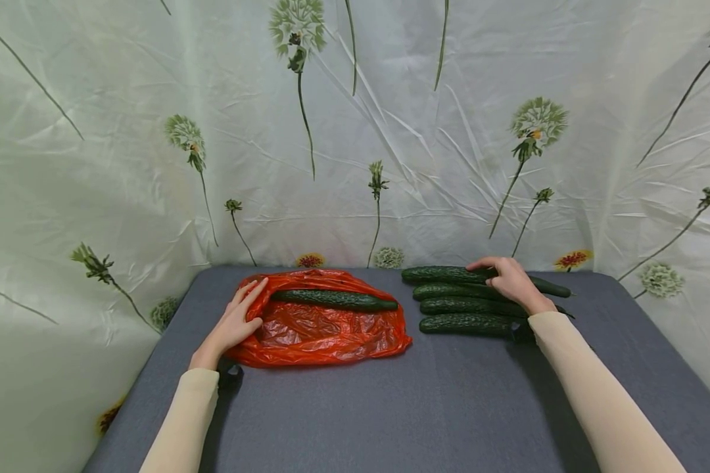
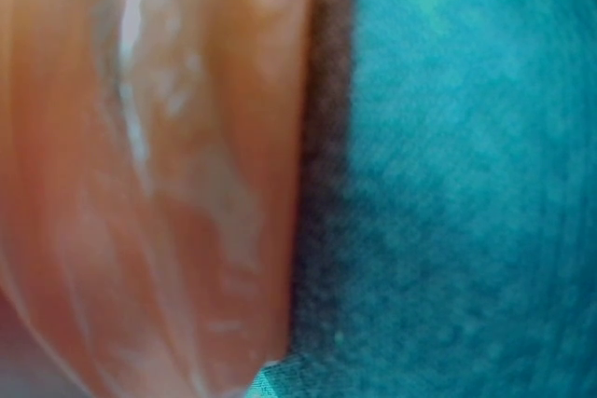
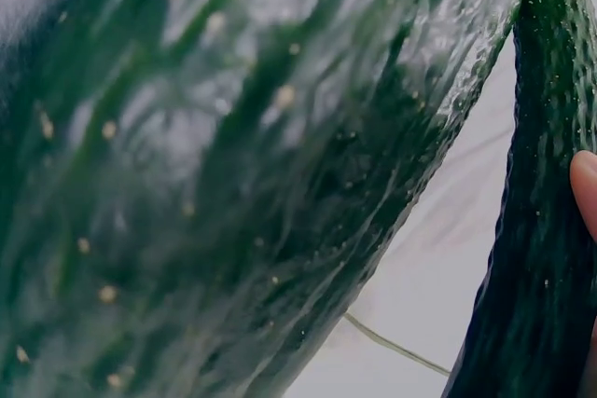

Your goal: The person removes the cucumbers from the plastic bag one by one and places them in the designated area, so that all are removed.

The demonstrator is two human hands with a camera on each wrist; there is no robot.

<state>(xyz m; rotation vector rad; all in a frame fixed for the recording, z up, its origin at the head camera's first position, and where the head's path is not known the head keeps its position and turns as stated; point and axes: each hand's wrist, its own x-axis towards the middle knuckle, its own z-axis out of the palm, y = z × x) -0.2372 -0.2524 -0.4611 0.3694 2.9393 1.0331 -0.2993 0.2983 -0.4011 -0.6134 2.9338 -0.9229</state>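
Note:
In the head view a red plastic bag (image 1: 331,358) lies with its mouth spread, and one cucumber (image 1: 337,299) rests inside. My left hand (image 1: 232,325) is on the bag's left end, its fingers fairly straight and spread along the rim. To the right, several dark green cucumbers lie side by side. My right hand (image 1: 511,281) grips the farthest cucumber (image 1: 434,274) from above, near its middle. A fingertip (image 3: 586,188) touches that cucumber in the right wrist view, while a nearer cucumber (image 3: 205,174) fills the left. Reddish bag film (image 2: 205,230) fills half the left wrist view.
A dark grey cloth-covered table (image 1: 361,420) bears everything. Behind and to the sides hangs a pale curtain (image 1: 390,131) printed with dandelions, close to the table's back edge. A nearer cucumber (image 1: 464,324) lies partly beneath my right wrist.

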